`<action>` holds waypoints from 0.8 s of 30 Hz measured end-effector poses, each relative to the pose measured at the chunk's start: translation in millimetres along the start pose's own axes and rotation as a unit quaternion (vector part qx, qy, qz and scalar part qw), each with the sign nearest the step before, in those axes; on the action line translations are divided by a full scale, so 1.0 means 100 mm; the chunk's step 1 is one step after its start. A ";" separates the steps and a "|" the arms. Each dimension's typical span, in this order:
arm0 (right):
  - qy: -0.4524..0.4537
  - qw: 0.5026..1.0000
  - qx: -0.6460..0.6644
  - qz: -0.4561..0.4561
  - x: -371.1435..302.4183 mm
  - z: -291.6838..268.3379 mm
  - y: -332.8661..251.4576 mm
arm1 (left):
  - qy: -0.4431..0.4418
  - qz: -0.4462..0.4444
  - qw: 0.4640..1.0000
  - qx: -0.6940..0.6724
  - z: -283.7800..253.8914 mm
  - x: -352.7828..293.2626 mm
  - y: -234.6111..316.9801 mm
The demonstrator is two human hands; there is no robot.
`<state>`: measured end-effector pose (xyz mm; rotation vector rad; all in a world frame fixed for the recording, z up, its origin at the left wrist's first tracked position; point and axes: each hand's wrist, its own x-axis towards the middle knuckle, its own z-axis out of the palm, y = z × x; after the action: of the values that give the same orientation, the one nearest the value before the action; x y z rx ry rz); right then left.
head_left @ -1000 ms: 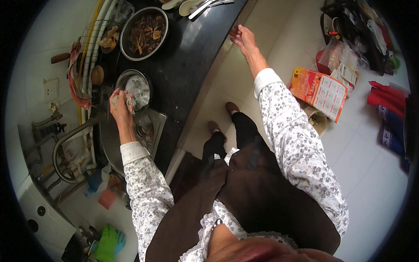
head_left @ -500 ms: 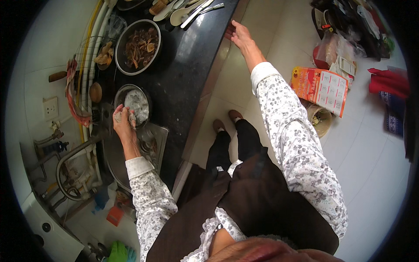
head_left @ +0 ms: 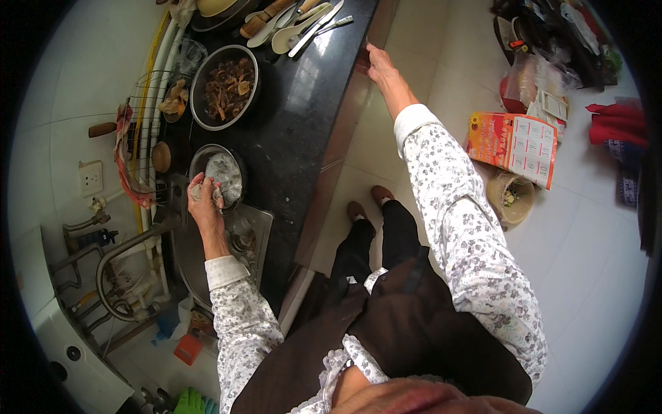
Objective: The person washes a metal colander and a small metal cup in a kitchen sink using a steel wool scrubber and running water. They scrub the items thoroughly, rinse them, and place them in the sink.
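My left hand (head_left: 205, 200) is closed around a pale greyish crumpled lump (head_left: 216, 196), whose kind I cannot make out. It is at the near rim of a round metal bowl (head_left: 238, 157) with whitish, wet-looking contents (head_left: 224, 176). Beyond that bowl, a larger metal basin (head_left: 255, 84) contains brown, dried-looking pieces (head_left: 229, 90). Farther off to the right, my right hand (head_left: 381, 67) reaches to the front edge of the dark counter (head_left: 296, 103), beside the reddish cabinet front (head_left: 360, 65). Its fingers stretch forward, partly hidden, and nothing shows in them.
A metal sink (head_left: 261, 228) with a curved faucet (head_left: 134, 238) is near my left forearm. Spoons, a knife and other utensils (head_left: 293, 27) lie at the counter's far end. On the floor to the right are a straw-coloured basket (head_left: 507, 214) and an orange printed sheet (head_left: 514, 145).
The view has shifted slightly, so the counter sits a little lower and farther right. My right hand has turned, its fingers less spread than before. The left still grips the pale lump.
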<state>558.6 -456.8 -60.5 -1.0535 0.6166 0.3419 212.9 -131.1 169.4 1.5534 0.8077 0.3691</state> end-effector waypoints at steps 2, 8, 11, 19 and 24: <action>-0.037 0.998 0.057 0.012 0.01 -0.02 -0.01 | 0.000 -0.003 1.000 0.008 0.04 -0.03 0.04; -0.028 0.992 0.120 0.028 -0.37 -0.40 -0.08 | 0.004 -0.004 1.000 0.009 0.00 -0.08 0.02; -0.046 0.982 0.185 -0.005 -0.81 -1.02 -0.02 | 0.016 0.003 1.000 0.011 -0.01 -0.13 0.04; 0.170 0.985 0.036 -0.012 -3.16 -2.46 0.70 | 0.028 0.020 0.999 0.035 -0.08 -0.05 -0.03; 0.184 0.978 0.048 0.089 -3.90 -2.38 0.93 | 0.006 0.025 0.998 0.057 0.07 0.01 -0.01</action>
<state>129.9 -614.4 33.0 -0.9766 1.0542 0.2699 218.0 -136.2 167.4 1.6812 0.8129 0.3745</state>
